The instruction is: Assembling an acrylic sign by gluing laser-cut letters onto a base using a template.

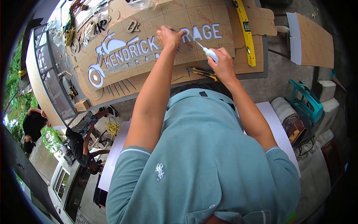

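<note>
My left hand reaches over a brown paper-covered sign board with cut-out white letters and a motorcycle shape. Its fingers are pinched together at the row of letters. What they hold is hidden. In my right hand is a small white squeeze bottle, tilted, its long thin nozzle pointing up and left toward the letters beside my left fingertips. A yellow and black utility knife lies at the board's near edge, left of my right hand.
A yellow spirit level lies along the board's right side. Loose cut-out pieces sit at the far left. Another brown and white panel stands at the right, near a teal tool frame. Two people are at the left, one crouching.
</note>
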`<state>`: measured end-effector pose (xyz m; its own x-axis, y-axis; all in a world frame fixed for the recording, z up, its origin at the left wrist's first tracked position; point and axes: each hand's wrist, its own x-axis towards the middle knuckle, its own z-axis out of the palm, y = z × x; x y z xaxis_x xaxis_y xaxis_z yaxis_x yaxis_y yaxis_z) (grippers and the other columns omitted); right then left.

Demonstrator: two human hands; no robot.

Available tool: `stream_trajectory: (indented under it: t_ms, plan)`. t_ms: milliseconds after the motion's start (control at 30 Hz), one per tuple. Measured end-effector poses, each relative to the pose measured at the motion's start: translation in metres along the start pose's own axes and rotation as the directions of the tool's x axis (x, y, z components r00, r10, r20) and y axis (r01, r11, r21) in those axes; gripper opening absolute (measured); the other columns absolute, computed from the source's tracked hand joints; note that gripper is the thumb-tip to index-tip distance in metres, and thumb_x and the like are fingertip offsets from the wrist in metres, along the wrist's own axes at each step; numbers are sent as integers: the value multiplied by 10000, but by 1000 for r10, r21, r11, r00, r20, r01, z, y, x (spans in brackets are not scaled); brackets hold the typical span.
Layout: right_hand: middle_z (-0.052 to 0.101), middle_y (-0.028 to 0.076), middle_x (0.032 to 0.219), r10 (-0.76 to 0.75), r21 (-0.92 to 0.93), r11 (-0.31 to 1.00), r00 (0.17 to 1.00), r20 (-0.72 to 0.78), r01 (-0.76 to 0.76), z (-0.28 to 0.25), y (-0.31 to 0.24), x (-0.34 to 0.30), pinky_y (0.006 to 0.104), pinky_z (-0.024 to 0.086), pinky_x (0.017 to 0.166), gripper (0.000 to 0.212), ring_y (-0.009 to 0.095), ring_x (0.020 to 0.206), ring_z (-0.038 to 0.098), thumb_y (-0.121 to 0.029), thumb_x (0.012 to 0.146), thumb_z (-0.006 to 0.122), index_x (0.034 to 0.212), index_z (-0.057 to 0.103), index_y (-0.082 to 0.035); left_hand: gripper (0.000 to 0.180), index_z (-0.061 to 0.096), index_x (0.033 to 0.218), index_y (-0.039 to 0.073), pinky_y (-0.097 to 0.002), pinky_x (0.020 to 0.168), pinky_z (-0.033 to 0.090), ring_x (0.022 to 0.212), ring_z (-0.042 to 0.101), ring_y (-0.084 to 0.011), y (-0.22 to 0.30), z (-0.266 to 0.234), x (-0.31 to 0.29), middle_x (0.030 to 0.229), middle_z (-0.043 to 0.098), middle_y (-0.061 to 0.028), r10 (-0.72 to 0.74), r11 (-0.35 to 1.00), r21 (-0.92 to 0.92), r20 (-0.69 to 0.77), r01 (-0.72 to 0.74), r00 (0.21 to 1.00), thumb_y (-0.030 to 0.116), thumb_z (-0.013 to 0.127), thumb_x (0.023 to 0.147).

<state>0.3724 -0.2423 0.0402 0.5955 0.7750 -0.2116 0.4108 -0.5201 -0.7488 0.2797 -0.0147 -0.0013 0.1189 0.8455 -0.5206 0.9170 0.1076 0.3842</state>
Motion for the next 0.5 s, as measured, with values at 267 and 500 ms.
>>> stream_trajectory:
  t_ms: [267, 500]
  plan:
    - [690, 138, 1027, 45, 83, 996, 998, -42, -42, -24, -6, -1, 404, 563, 808, 332, 321, 915, 706, -179, 868, 782, 1175, 749, -56, 660, 631, 1177, 71, -463, 1052, 497, 1261, 555, -356, 0, -1, 0, 1320, 552, -175, -7, 1000, 5, 22, 7, 1000, 397, 963, 710]
    - [695, 112, 1053, 116, 115, 987, 993, -13, -113, -33, -2, -1, 360, 547, 810, 337, 250, 917, 690, -228, 925, 768, 1204, 739, -41, 653, 631, 1182, 78, -463, 1058, 494, 1274, 547, -353, -1, 0, 1, 1327, 549, -171, -3, 1000, 4, 17, 3, 1000, 388, 960, 711]
